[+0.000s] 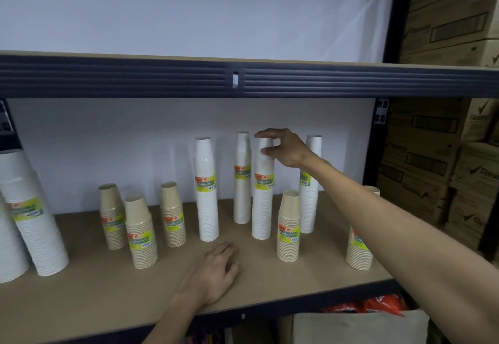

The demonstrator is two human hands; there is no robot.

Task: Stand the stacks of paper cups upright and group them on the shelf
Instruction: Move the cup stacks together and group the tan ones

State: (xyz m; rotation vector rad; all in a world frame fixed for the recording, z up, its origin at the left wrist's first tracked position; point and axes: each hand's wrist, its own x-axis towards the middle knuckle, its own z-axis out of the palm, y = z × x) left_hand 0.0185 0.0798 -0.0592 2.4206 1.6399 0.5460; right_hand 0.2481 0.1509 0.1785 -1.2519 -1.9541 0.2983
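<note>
Several wrapped stacks of paper cups stand upright on the wooden shelf (81,297). My right hand (286,149) grips the top of a tall white stack (262,208) in the middle. Other tall white stacks stand at its left (206,195), behind it (242,181) and behind my forearm (310,189). Short tan stacks stand at the left (140,233), (112,216), (172,214), in the middle right (289,227) and, partly hidden by my arm, at the right (359,249). My left hand (216,270) lies flat on the shelf with spread fingers, holding nothing.
Two wide white cup stacks (35,214) stand at the far left edge. A dark metal beam (162,76) of the upper shelf runs overhead. Cardboard boxes (445,154) are piled to the right of the rack. Bags (364,314) sit below the shelf.
</note>
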